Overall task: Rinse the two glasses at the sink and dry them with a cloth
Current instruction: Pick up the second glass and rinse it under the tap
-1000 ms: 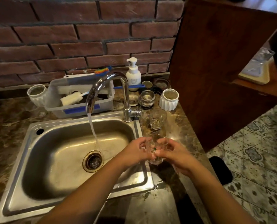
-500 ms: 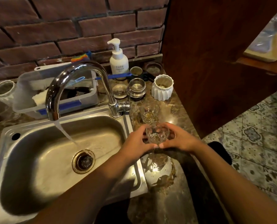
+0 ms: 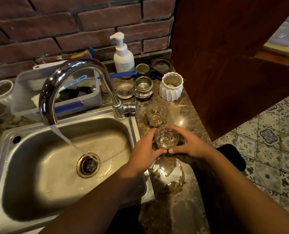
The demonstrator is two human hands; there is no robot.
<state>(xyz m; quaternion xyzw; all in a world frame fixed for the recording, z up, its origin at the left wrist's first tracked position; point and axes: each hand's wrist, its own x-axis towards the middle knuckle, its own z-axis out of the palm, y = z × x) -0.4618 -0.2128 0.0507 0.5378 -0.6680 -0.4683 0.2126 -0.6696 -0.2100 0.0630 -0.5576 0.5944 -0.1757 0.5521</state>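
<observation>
- We hold 1 glass (image 3: 166,138) just right of the sink (image 3: 39,166), above the counter (image 3: 187,119), mouth up. Our left hand (image 3: 145,149) and right hand (image 3: 191,146) curl round it from either side.
- The other glass (image 3: 156,115) stands on the counter right of the sink, just beyond the held one, with a yellowish trace in its bottom.
- We judge rinsing to be the step. We carry the glass left over the sink into the stream (image 3: 64,139) from the tap (image 3: 69,76), tilt it, grip firmly since wet glass probably slips, and steer clear of the standing glass.
- Our fingers hide the held glass's lower wall, and we cannot tell whether it holds water. We cannot pick out anything to dry with.
</observation>
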